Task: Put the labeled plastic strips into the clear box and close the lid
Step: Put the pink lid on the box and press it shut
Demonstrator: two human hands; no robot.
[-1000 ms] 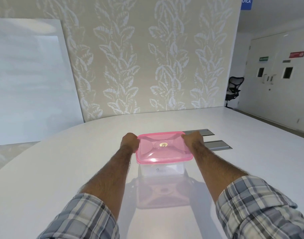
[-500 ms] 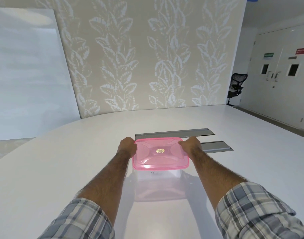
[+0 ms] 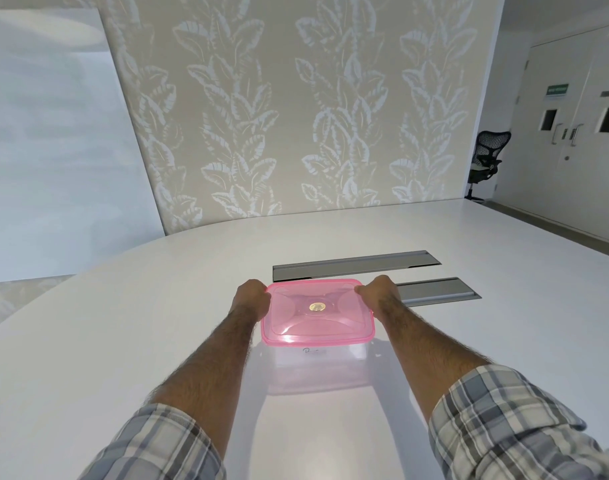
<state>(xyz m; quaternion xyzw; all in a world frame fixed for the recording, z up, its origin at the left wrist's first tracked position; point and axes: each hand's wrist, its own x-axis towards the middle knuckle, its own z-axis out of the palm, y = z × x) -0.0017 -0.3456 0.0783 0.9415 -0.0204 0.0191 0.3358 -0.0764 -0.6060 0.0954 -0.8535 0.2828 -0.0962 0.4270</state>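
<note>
Pink lid, tilted a second earlier, lay level on clear box mid-table, left hand and right hand clasping its far corners; closure judged near, strips unseen.

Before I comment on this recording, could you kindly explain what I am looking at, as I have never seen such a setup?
There is no machine here: a person works with bare hands, and every picture comes from one wide-angle camera worn on the head, looking forward and down. That is why you see two arms in plaid sleeves reaching away from you. On the white table stands a clear box with a pink lid lying on top. The left hand and the right hand each have their grip on a far corner of the lid, fingers curled at its rim. Beyond the box, two grey panels are set into the tabletop. I cannot make out the strips through the box wall.
</note>
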